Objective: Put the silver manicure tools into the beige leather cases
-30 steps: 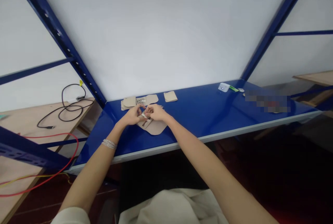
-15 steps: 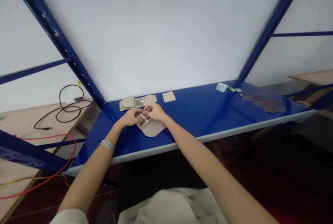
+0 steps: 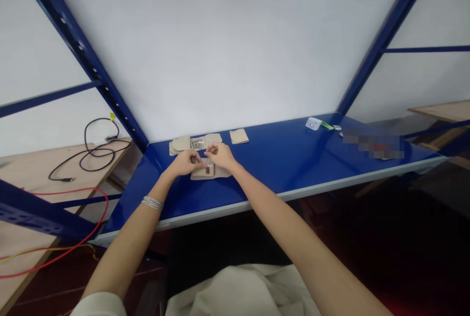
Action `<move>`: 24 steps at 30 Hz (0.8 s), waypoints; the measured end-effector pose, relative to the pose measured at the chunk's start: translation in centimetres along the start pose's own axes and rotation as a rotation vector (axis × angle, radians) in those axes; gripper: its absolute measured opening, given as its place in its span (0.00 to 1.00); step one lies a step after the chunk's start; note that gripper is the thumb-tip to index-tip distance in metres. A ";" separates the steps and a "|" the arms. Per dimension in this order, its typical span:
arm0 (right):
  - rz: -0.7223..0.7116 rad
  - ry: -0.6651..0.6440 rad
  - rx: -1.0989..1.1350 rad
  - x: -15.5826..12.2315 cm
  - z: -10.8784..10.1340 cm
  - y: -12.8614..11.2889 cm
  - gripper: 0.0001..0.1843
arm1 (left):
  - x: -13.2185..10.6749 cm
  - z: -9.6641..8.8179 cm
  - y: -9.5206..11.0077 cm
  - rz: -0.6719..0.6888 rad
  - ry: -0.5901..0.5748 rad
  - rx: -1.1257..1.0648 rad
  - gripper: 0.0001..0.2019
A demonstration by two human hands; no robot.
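Observation:
A small beige case [image 3: 201, 175] lies opened on the blue table in front of me, with a darker inset and something pale and shiny in its middle. My left hand [image 3: 186, 163] has its fingers curled and pinched at the case's left and upper side. Over its upper right part, my right hand [image 3: 221, 155] is closed in a pinch; whatever sits between those fingertips is too small to make out. Just behind my hands rests another beige case [image 3: 213, 138], spread open, with several metal tools [image 3: 197, 144] in its middle.
A closed beige case [image 3: 239, 136] lies further right on the blue table [image 3: 279, 159]. Toward the back right are a white card-like piece [image 3: 313, 124] and a green item [image 3: 326, 125]. Black cable [image 3: 90, 152] coils on a wooden table at left. Blue posts [image 3: 84, 56] frame both sides.
The beige case's near flap, which pointed toward me, no longer shows; the case looks folded or tilted. My right hand has shifted slightly, its fingertips now apart from my left hand's.

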State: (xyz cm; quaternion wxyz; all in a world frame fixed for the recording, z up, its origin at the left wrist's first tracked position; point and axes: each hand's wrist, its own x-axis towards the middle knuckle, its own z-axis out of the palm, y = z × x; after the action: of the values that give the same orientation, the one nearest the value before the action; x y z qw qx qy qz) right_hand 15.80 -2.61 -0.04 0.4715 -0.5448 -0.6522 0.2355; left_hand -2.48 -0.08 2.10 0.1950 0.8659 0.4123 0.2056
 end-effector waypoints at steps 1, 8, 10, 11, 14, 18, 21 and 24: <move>0.002 0.015 -0.004 0.0 -0.1 0.0 0.01 | 0.0 0.0 0.0 -0.006 0.000 -0.007 0.21; 0.027 0.108 -0.008 0.1 -0.4 0.0 0.11 | -0.1 0.1 -0.1 -0.003 -0.058 -0.058 0.21; 0.036 0.111 -0.008 0.1 -0.4 0.1 0.12 | -0.1 0.0 -0.1 0.002 -0.065 -0.057 0.20; 0.039 0.110 -0.009 0.1 -0.4 0.2 0.12 | -0.1 0.0 0.0 0.003 -0.068 -0.055 0.20; 0.045 0.116 -0.021 0.2 -0.3 0.3 0.12 | -0.2 -0.1 0.2 0.005 -0.086 -0.054 0.19; 0.048 0.128 -0.043 0.2 -0.3 0.4 0.07 | -0.5 -0.2 0.5 -0.006 -0.110 -0.068 0.19; 0.053 0.117 -0.048 0.2 -0.3 0.3 0.03 | -0.6 -0.2 0.7 -0.005 -0.132 -0.086 0.18; 0.063 0.083 -0.042 0.1 -0.3 0.1 0.04 | -0.6 -0.2 0.7 0.021 -0.159 -0.095 0.17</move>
State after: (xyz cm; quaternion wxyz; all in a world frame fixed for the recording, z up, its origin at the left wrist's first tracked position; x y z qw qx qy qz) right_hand 16.14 -2.56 0.01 0.4790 -0.5844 -0.6192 0.2137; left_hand -2.54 -0.91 2.50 0.2657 0.8734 0.3765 0.1577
